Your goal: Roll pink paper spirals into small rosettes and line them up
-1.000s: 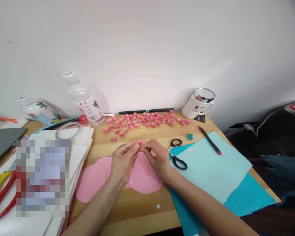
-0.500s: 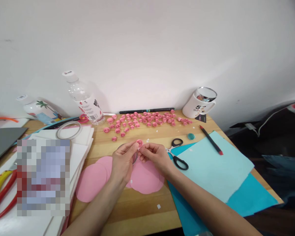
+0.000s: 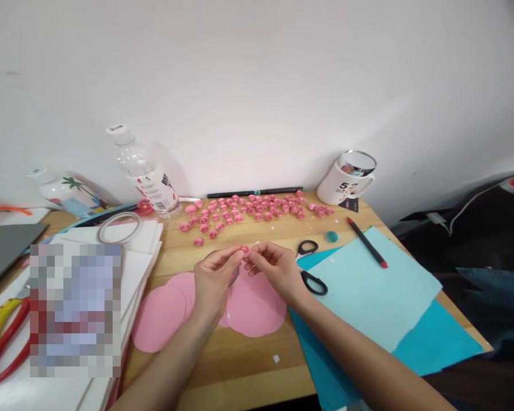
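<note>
A small pink paper coil (image 3: 245,251) sits at the tips of the left hand's (image 3: 214,279) fingers (image 3: 232,264), pinched between thumb and forefinger, above the surface (image 3: 223,377). The right hand (image 3: 276,271) meets it from the other side, its thumb and forefinger tips bent in against the coil's right edge; whether they grip the paper or only touch it is too small to tell. Pink paper discs (image 3: 257,311) lie overlapping below both hands, and a grey ring-like object (image 3: 235,278) is mostly hidden behind the left one. Just right of the right hand are black-handled scissors (image 3: 324,287), near a pale blue sheet (image 3: 368,291). Beyond the fingers, many finished-looking pink coils (image 3: 259,216) stand scattered toward the wall (image 3: 257,103), well apart from the held one.
</note>
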Available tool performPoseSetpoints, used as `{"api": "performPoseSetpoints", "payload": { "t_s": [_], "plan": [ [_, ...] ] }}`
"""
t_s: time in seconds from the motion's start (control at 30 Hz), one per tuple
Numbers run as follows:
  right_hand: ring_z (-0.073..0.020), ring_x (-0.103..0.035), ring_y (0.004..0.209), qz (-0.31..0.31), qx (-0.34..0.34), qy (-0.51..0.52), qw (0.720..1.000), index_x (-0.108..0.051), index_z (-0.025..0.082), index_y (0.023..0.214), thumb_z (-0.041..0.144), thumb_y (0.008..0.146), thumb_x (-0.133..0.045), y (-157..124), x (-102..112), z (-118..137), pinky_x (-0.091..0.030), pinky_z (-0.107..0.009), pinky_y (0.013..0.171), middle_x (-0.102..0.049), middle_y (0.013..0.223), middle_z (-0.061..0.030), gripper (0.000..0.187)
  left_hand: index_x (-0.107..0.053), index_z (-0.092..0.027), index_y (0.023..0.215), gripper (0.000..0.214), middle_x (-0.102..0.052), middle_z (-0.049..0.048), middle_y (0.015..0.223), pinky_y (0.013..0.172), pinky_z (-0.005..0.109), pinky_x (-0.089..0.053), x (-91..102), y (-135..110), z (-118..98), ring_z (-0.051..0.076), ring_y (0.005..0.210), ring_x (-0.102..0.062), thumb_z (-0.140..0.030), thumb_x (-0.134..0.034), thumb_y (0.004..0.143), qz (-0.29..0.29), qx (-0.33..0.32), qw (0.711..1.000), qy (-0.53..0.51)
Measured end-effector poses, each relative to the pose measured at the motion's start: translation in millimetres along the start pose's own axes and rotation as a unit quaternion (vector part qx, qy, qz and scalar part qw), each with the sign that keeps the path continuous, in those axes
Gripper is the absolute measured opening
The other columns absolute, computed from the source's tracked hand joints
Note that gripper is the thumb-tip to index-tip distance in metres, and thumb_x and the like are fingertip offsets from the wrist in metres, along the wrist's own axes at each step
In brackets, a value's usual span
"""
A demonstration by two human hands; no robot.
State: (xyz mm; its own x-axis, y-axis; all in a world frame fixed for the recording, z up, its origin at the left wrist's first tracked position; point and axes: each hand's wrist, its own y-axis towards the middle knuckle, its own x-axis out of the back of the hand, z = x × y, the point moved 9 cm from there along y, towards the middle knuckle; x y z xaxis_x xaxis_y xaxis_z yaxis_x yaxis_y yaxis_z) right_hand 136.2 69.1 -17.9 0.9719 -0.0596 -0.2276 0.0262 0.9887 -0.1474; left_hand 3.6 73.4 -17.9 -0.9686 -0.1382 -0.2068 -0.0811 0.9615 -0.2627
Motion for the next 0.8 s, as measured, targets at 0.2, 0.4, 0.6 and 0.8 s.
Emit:
{"api": "performPoseSetpoints", "payload": {
  "t_s": [0.2,0.4,0.6,0.8],
  "plan": [
    [-0.0121,-0.060,0.055,-0.009,0.019,-0.012,1.000,-0.063,0.015,0.073,0.042,0.070,-0.067,-2,1,4,-0.053,-0.028,0.058,-0.065,0.063,-0.0016,0.028,-0.073,-0.015,0.079,0.021,-0.073,0.0086,0.084,0.073,0.027,-0.051,0.5,1,2,0.019,0.080,-0.066,-0.025,-0.075,0.061,0.001,0.003,1.000,-0.002],
    [-0.0127,-0.060,0.056,-0.010,0.028,-0.021,0.999,-0.065,0.015,0.076,0.039,0.070,-0.067,-2,1,7,-0.053,-0.028,0.060,-0.066,0.064,-0.0018,0.025,-0.074,-0.015,0.077,0.020,-0.073,0.0074,0.081,0.063,0.024,-0.050,1.2,0,-2,0.016,0.072,-0.064,-0.023,-0.076,0.059,-0.012,-0.003,1.000,0.008],
    [-0.0130,-0.061,0.057,-0.012,0.010,0.000,1.000,-0.065,0.014,0.074,0.039,0.068,-0.069,-1,2,3,-0.054,-0.029,0.061,-0.066,0.064,-0.0026,0.026,-0.074,-0.017,0.076,0.017,-0.073,0.0058,0.078,0.061,0.023,-0.049,0.2,-2,-6,0.015,0.070,-0.064,-0.022,-0.075,0.060,-0.015,-0.015,1.000,0.024],
    [-0.0122,-0.060,0.056,-0.005,0.009,0.015,1.000,-0.064,0.014,0.073,0.038,0.069,-0.068,0,1,2,-0.053,-0.028,0.060,-0.066,0.063,-0.0021,0.025,-0.073,-0.017,0.078,0.017,-0.073,0.0064,0.081,0.069,0.026,-0.050,0.5,-4,-12,0.017,0.074,-0.065,-0.024,-0.074,0.062,-0.011,-0.038,0.998,0.056]
  ]
}}
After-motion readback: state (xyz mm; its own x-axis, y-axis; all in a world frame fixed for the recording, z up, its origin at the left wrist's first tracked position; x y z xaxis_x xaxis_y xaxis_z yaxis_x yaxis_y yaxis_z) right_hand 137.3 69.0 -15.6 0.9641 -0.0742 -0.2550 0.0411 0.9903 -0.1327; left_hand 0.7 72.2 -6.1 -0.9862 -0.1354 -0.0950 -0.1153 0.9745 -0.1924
